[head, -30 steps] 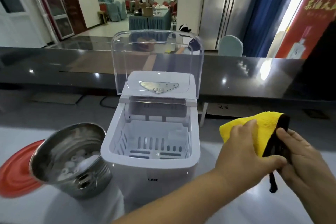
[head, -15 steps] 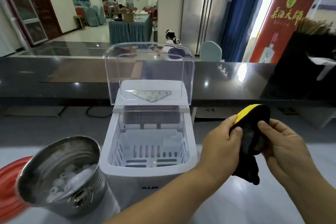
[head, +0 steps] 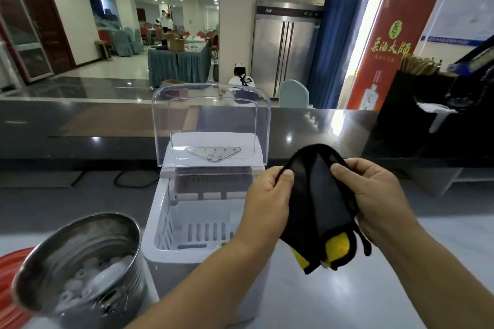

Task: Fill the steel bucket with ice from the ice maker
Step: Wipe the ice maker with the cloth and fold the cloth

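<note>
The steel bucket point(head: 80, 264) stands at the lower left with ice pieces in its bottom. Right of it is the white ice maker point(head: 187, 222), its clear lid point(head: 211, 120) raised and its slotted white basket showing. In front of the ice maker's right side, my left hand point(head: 270, 203) and my right hand point(head: 374, 195) both pinch a black and yellow cloth point(head: 320, 208), held up between them above the counter.
A red round tray point(head: 10, 272) lies under the bucket at the left edge. A dark counter ledge point(head: 80, 125) runs behind the ice maker. A black box with sticks point(head: 417, 104) stands at the right on it. White counter surface point(head: 334, 299) spreads below my hands.
The cloth has been lifted and turned between both hands, its black side now facing me with little yellow showing. The view has tilted up slightly.
</note>
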Available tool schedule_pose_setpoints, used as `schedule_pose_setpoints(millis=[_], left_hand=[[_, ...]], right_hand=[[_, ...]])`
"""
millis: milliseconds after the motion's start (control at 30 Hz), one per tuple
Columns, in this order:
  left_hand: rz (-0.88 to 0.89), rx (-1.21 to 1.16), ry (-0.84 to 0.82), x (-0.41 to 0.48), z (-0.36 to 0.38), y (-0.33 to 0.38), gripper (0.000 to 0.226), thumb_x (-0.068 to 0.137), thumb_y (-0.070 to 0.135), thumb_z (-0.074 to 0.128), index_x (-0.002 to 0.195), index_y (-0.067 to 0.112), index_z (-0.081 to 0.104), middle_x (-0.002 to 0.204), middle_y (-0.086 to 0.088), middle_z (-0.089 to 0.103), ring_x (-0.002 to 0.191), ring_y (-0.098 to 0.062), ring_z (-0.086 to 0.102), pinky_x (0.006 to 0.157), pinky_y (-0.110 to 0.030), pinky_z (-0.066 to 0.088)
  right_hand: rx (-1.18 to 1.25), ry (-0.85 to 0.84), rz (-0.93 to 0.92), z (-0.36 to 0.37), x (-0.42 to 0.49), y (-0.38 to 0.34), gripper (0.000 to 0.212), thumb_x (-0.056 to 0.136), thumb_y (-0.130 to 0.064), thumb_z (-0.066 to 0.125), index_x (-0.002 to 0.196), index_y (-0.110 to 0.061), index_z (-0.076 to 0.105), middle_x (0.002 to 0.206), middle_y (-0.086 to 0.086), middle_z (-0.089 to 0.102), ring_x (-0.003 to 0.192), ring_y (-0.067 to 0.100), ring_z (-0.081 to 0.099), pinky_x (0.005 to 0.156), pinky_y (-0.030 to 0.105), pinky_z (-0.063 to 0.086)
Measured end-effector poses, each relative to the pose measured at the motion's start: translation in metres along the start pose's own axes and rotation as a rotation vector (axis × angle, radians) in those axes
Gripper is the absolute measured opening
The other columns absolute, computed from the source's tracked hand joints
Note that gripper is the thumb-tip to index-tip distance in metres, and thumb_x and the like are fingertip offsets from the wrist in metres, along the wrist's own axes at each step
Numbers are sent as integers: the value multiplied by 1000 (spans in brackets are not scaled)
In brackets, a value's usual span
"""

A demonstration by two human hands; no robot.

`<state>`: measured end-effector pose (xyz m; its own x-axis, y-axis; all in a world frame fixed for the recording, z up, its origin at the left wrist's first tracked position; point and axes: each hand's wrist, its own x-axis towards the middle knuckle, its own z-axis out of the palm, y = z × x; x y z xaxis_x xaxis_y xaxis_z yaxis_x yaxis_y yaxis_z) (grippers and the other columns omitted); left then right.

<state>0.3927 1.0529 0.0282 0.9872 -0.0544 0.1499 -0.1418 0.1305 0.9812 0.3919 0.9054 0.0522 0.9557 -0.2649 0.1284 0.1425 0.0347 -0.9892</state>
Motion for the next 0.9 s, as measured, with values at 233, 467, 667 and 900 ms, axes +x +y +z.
schedule_pose_setpoints(millis=[233,467,667,900], left_hand=[[35,146,-71,-8,-3,0,30,81,20,69,105,31,57,98,4,67,90,-9,65,74,-22,56],[-250,-183,0,-4,-20,6,19,95,14,50,97,15,69,91,-7,74,86,-22,70,69,-33,57],[-328,-409,106,-2,-16,13,22,96,16,50,88,5,66,71,-10,71,58,-19,68,46,-22,51],[-292,-368,199,3,-21,18,27,96,7,47,71,7,57,56,-5,59,47,-13,58,45,-21,47]], right_hand=[[-40,-164,-60,18,-7,-6,16,88,-3,60,88,-12,73,82,7,75,75,16,71,64,23,58],[-167,13,-185,3,9,-10,17,87,-3,64,92,-19,64,71,9,68,66,22,62,64,29,54],[-439,-228,-412,9,-18,7,29,71,-27,79,95,-36,64,126,-10,54,105,3,58,83,17,49],[-885,-357,-581,6,-23,26,64,68,-53,70,128,-38,53,136,-29,42,116,-7,44,93,17,45]])
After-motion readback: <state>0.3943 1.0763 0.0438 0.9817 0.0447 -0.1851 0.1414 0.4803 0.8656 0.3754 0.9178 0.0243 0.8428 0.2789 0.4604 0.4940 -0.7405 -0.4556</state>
